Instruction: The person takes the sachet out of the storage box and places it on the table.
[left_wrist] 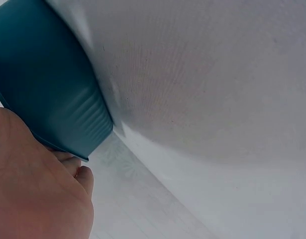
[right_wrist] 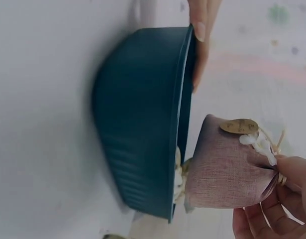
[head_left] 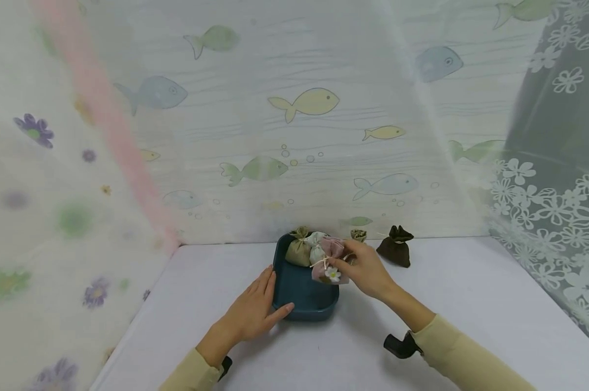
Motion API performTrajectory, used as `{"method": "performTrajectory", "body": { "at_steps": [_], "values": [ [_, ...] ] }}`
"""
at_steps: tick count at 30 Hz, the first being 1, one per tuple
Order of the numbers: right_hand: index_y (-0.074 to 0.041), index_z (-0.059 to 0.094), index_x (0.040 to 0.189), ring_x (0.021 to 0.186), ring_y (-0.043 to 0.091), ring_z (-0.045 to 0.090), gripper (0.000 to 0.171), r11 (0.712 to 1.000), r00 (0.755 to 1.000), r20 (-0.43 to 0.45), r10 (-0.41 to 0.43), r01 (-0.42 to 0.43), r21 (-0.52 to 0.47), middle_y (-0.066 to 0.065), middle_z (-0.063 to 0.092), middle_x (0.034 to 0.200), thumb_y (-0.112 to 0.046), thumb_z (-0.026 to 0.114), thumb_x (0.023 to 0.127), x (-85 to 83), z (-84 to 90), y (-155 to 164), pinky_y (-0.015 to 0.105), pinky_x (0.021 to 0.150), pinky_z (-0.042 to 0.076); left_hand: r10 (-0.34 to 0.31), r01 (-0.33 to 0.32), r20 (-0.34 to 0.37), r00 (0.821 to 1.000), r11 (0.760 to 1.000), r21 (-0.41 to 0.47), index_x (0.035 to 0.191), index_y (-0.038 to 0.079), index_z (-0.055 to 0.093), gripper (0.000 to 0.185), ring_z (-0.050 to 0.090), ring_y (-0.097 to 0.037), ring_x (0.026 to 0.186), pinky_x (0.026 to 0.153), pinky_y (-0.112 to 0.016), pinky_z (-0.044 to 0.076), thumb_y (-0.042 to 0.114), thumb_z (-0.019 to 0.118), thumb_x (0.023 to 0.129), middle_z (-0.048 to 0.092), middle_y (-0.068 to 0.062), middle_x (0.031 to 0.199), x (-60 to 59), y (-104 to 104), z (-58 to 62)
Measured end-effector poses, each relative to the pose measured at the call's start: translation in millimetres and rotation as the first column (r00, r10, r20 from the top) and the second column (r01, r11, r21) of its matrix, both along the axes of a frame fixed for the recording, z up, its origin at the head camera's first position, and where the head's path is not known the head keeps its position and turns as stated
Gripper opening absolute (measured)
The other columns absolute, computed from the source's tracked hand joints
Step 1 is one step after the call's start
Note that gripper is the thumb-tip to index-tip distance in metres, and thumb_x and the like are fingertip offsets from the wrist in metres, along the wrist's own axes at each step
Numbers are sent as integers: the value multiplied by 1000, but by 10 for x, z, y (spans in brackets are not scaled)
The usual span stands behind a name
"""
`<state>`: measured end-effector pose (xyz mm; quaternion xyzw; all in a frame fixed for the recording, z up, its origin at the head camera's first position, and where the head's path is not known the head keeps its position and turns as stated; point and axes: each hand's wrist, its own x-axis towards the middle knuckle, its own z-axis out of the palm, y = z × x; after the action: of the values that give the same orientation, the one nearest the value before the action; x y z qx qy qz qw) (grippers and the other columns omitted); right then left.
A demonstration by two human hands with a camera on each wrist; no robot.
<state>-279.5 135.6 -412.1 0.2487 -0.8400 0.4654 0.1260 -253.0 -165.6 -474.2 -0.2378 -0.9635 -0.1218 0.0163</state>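
Note:
A dark teal square dish (head_left: 299,296) (left_wrist: 43,84) (right_wrist: 138,144) sits on the white table. An olive pouch (head_left: 299,250) and a pale pouch (head_left: 317,245) lie in its far half. My right hand (head_left: 360,269) (right_wrist: 272,209) pinches the tied neck of a pink linen pouch (head_left: 330,260) (right_wrist: 227,167) with a white flower, holding it over the dish's right rim. My left hand (head_left: 260,304) (left_wrist: 38,194) rests with straight fingers against the dish's left and near side; its fingertips (right_wrist: 200,30) show past the rim in the right wrist view.
A dark brown pouch (head_left: 396,247) stands on the table to the right of the dish. A small olive pouch (head_left: 358,235) peeks out behind my right hand. Fish-print and floral curtains (head_left: 294,119) close off the back and sides.

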Motion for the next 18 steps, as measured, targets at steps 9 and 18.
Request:
{"method": "performTrajectory", "body": {
  "at_steps": [9,18],
  "values": [
    [-11,66,94,85,19,68,10,999,1000,11,-27,27,34,1,67,89,-13,76,94,30,-49,217,30,68,56,-6,6,-10,1000,1000,-3,160,-7,22,102,17,-33,156,123,-49,25,74,34,100,13,-21,169,-6,-5,3],
    [-11,67,93,88,21,66,9,995,998,-8,-55,55,79,0,67,92,-13,75,95,69,-87,456,29,71,56,-3,3,2,1000,1000,-9,160,-7,21,101,17,-34,156,123,-49,25,74,34,100,12,-21,169,5,0,18]
  ]
}}
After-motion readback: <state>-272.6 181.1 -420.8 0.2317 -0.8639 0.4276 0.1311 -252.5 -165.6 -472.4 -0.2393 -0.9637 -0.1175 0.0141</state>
